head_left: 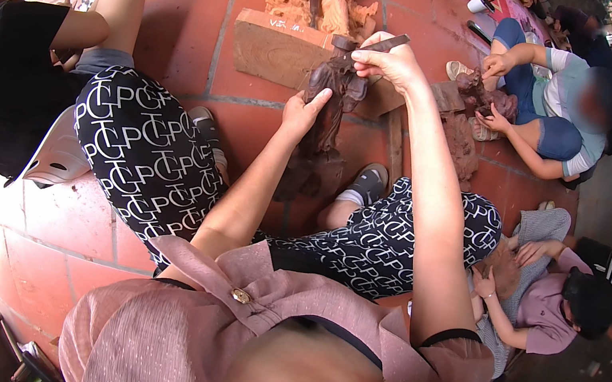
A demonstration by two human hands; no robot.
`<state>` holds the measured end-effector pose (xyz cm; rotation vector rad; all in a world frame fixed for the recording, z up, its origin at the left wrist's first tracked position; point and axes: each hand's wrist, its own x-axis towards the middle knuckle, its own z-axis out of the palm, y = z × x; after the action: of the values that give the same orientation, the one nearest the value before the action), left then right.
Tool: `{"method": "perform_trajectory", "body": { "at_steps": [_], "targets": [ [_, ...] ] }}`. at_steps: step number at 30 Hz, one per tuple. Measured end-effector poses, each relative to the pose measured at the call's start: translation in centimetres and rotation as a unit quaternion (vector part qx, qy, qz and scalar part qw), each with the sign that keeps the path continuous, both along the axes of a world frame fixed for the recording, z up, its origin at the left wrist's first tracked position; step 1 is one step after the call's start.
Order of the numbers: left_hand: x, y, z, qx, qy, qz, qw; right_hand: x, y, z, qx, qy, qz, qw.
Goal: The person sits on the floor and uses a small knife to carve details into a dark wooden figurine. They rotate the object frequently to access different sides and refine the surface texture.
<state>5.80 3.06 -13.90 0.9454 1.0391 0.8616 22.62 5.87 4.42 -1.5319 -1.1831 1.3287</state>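
A dark brown carved wooden figure (331, 96) stands upright between my legs, with draped folds and a base at its lower end. My left hand (303, 112) is closed round its left side, thumb lying across the front. Near the figure's head, my right hand (393, 66) pinches a dark, flat stick-like tool (387, 43), which slants up to the right. The fingertips are against or very close to the figure's upper part; I cannot tell whether the tool touches it.
Just beyond lies a wooden block (276, 52) with a lighter carved piece (321, 3) behind it. At right, one person (585, 116) handles a reddish-brown carving (492, 97); another person (558, 306) sits nearer. A black-capped person (9, 77) is close on my left. Red tiles (186, 33) cover the floor.
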Motion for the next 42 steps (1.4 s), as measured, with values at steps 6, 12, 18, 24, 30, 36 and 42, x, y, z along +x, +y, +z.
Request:
{"method": "perform_trajectory", "body": {
  "at_steps": [6,12,18,24,30,36,42],
  "targets": [
    [-0.2,-0.3,0.0,-0.004,0.034,0.001,0.999,-0.9,0.6,-4.1,0.152,-0.164,0.011,0.975],
    [-0.9,-0.7,-0.6,-0.007,0.035,0.023,0.999,-2.1,0.0,-3.2,0.151,-0.21,0.002,0.966],
    [-0.1,-0.7,3.0,-0.011,-0.057,-0.023,0.998,-0.6,-0.6,-4.4,0.176,-0.193,-0.069,0.963],
    [1.0,-0.8,0.7,-0.008,0.032,-0.007,0.999,-1.7,-1.5,-4.2,0.196,-0.286,-0.013,0.938],
    [0.9,-0.1,-0.4,0.081,0.094,-0.084,0.989,-1.3,-2.0,-6.4,0.176,-0.179,-0.016,0.968],
    [1.1,-0.6,-0.2,0.015,-0.036,-0.054,0.998,0.8,-2.2,-5.9,0.063,-0.099,-0.044,0.992],
    [0.6,-0.4,1.7,-0.052,-0.107,-0.068,0.991,-1.1,-2.9,-6.9,0.158,-0.141,-0.014,0.977]
  ]
}}
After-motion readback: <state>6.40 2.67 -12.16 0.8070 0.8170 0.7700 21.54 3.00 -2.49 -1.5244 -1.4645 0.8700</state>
